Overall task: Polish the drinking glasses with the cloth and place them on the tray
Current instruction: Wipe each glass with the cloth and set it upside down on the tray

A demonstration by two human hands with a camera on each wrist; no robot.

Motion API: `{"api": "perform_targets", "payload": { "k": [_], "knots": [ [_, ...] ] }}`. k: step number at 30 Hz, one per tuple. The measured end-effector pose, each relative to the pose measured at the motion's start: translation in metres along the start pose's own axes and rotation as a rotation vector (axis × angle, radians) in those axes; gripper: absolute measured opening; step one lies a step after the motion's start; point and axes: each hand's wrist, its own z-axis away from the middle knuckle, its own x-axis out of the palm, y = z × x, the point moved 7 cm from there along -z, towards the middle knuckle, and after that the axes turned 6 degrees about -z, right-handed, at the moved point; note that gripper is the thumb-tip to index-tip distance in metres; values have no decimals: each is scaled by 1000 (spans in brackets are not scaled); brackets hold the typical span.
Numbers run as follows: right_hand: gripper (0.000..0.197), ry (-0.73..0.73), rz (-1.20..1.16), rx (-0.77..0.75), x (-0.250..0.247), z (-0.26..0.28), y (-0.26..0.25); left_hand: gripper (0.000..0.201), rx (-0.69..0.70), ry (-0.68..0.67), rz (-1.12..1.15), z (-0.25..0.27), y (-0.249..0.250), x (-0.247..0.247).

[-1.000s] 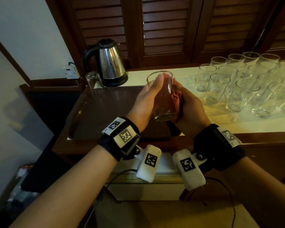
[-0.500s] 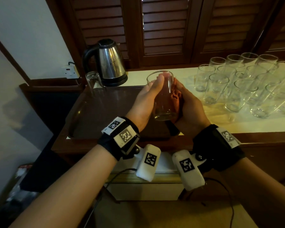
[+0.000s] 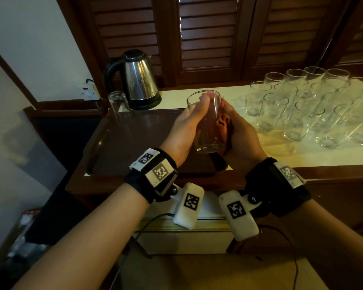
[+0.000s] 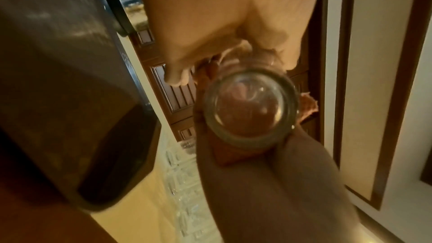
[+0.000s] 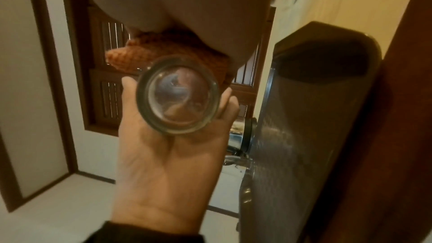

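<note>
Between both hands (image 3: 213,130), one glass (image 3: 208,122)

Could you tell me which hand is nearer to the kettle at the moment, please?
The left. The left hand grips the glass just right of the kettle, over the tray; the right hand, holding the cloth, lies beyond the glass.

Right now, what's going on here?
A person is polishing a glass held upright above the tray. The left hand grips the glass; the right hand presses an orange cloth against its side. One glass already stands at the tray's far corner beside the kettle. A cluster of glasses waits on the counter to the right.
</note>
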Motion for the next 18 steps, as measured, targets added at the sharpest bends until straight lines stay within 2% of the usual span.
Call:
{"api": "perform_targets", "payload": {
  "k": [2, 3, 6, 8, 11, 14, 18],
  "knots": [
    [42, 2, 73, -44, -1, -1, -4, 92, -10, 33, 8, 0, 0, -3],
    [42, -3, 133, -71, 0, -1, -7, 94, -7, 67, 9, -1, 1, -5],
    [50, -40, 288, -134, 7, -1, -9, 82, 9, 94, -52, -3, 5, -1],
    [45, -44, 295, -142, 9, -2, -9, 82, 27, 98, -81, -3, 8, 1],
    [40, -18, 119, -60, 4, -2, -7, 86, 3, 56, -20, -1, 7, 2],
    [41, -3, 33, -16, -1, 0, -6, 70, -1, -13, 27, 2, 4, 1],
    [42, 3, 235, -109, 2, -3, -14, 83, -11, 94, 28, -3, 2, -4]
  ]
}}
